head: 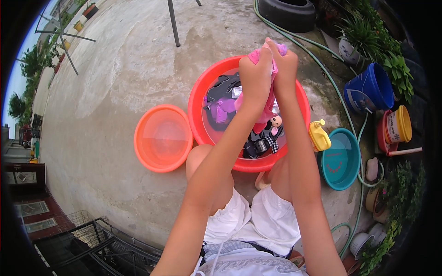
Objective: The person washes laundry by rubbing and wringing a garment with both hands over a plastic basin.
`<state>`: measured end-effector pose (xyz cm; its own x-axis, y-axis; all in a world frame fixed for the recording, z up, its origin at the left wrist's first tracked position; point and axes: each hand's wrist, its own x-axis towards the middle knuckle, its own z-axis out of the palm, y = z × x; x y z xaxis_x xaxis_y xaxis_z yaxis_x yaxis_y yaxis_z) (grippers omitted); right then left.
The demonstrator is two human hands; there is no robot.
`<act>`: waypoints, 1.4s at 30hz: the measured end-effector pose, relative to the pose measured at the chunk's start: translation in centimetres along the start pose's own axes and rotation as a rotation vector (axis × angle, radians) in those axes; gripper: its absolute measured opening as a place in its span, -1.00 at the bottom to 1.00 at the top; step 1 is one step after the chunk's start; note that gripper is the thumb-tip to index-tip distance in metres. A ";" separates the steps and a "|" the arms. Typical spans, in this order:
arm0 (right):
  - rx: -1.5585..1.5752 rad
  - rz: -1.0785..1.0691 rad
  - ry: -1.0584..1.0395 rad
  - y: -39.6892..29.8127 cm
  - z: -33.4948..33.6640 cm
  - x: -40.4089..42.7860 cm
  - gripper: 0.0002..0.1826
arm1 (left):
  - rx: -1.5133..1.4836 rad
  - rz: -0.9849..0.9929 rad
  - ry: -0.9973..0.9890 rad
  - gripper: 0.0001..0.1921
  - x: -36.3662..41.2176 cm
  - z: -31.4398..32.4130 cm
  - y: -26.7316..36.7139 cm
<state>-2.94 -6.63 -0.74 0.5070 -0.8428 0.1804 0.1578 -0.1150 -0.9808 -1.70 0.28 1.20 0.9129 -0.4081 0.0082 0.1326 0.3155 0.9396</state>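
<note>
Bunched pink cloth (271,100) is gripped between my left hand (255,76) and my right hand (286,65), held above the far side of a large red plastic basin (197,93). Both fists are side by side, and part of the cloth hangs down behind my left forearm. Water fills the basin. In it lie black cloth (224,88), purple cloth (221,108) and a dark item with a checked bow (272,143). A small plush toy head (275,121) shows between my arms. My forearms hide part of the basin.
An orange basin (140,138) of water stands left of the red one. To the right are a yellow pump bottle (319,136), a teal basin (340,186), a green hose (328,77) and a blue bucket (359,91). A black tyre-like ring (288,17) lies beyond.
</note>
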 end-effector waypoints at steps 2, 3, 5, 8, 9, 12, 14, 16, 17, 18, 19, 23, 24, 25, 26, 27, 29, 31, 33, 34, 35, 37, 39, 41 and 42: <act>-0.097 -0.024 0.021 0.0 -0.1 -0.2 -0.59 | -0.023 -0.026 -0.009 -0.63 0.5 -0.1 -0.1; -0.102 -0.044 0.004 -0.4 0.3 -0.7 -0.58 | -0.071 0.000 0.019 -0.65 0.9 -0.3 0.0; -0.106 -0.064 -0.016 -1.2 1.0 -1.8 -0.58 | -0.117 0.027 0.050 -0.66 1.9 -1.0 0.1; -0.145 -0.065 -0.108 -2.2 1.7 -3.6 -0.57 | -0.249 -0.080 0.090 -0.69 3.3 -2.2 0.0; -0.144 -0.064 -0.109 -2.1 1.9 -3.8 -0.57 | -0.249 -0.080 0.091 -0.69 3.5 -2.6 -0.1; -0.098 -0.050 -0.134 -2.1 2.1 -4.0 -0.56 | -0.266 -0.059 0.054 -0.69 3.7 -2.9 -0.3; -0.119 -0.081 -0.100 -2.2 1.8 -3.5 -0.56 | -0.229 0.017 0.089 -0.68 3.2 -2.2 0.0; -0.128 -0.074 -0.060 -1.9 1.4 -2.8 -0.56 | -0.194 0.075 0.033 -0.68 2.5 -1.7 -0.1; -0.137 -0.067 -0.022 -1.8 1.1 -2.4 -0.57 | -0.160 0.136 -0.023 -0.67 2.1 -1.4 -0.1; -0.135 -0.119 0.011 -1.0 0.5 -1.6 -0.56 | -0.067 0.111 -0.009 -0.63 1.4 -0.7 0.4; -0.134 -0.119 0.011 -0.5 0.1 -1.0 -0.56 | -0.066 0.111 -0.010 -0.63 0.9 -0.3 0.7; -0.143 -0.105 0.064 0.5 -0.8 0.5 -0.54 | 0.140 0.134 -0.136 -0.65 -0.6 0.2 0.6; -0.129 -0.089 0.066 0.6 -1.0 0.7 -0.54 | 0.182 0.157 -0.142 -0.65 -0.8 0.4 0.4; -0.114 -0.074 0.068 0.6 -1.2 0.9 -0.55 | 0.223 0.180 -0.147 -0.65 -0.9 0.6 0.3; -0.116 -0.075 0.070 0.7 -1.4 1.0 -0.55 | 0.221 0.180 -0.149 -0.65 -0.9 0.6 0.0; -0.139 -0.100 0.054 0.7 -1.5 1.1 -0.54 | 0.247 0.225 -0.150 -0.66 -1.0 0.6 -0.1; -0.164 -0.127 0.039 0.6 -1.9 1.3 -0.54 | 0.272 0.271 -0.151 -0.66 -1.0 0.6 -0.4; -0.124 -0.105 -0.027 0.1 -1.9 1.3 -0.54 | 0.255 0.318 -0.210 -0.68 -1.4 0.3 -0.3; -0.096 -0.082 0.005 -0.4 -1.9 1.2 -0.56 | 0.213 0.314 -0.216 -0.69 -1.7 0.2 0.1; -0.072 -0.059 0.040 -0.7 -2.0 1.2 -0.57 | 0.168 0.307 -0.225 -0.70 -1.9 0.3 0.4; -0.073 -0.060 0.041 -1.1 -2.2 1.1 -0.57 | 0.166 0.307 -0.226 -0.70 -2.1 0.4 0.8; 0.166 0.115 0.093 -1.9 -2.3 0.9 -0.61 | -0.056 0.229 -0.151 -0.73 -2.4 0.5 2.2; 0.243 0.132 0.110 -2.9 -2.3 0.7 -0.62 | -0.109 0.175 -0.119 -0.74 -1.7 -0.3 2.7; 0.433 0.111 0.023 -3.7 -2.2 0.1 -0.60 | -0.126 0.274 0.129 -0.63 -0.4 -0.7 3.1; 0.427 0.105 0.029 -3.8 -2.2 -0.3 -0.60 | -0.133 0.271 0.123 -0.63 0.3 -0.8 3.0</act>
<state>-5.54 -7.15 2.73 0.5165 -0.8532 0.0731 0.4458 0.1950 -0.8737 -0.71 1.83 3.74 0.9607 -0.1896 0.2027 -0.0796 0.5112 0.8557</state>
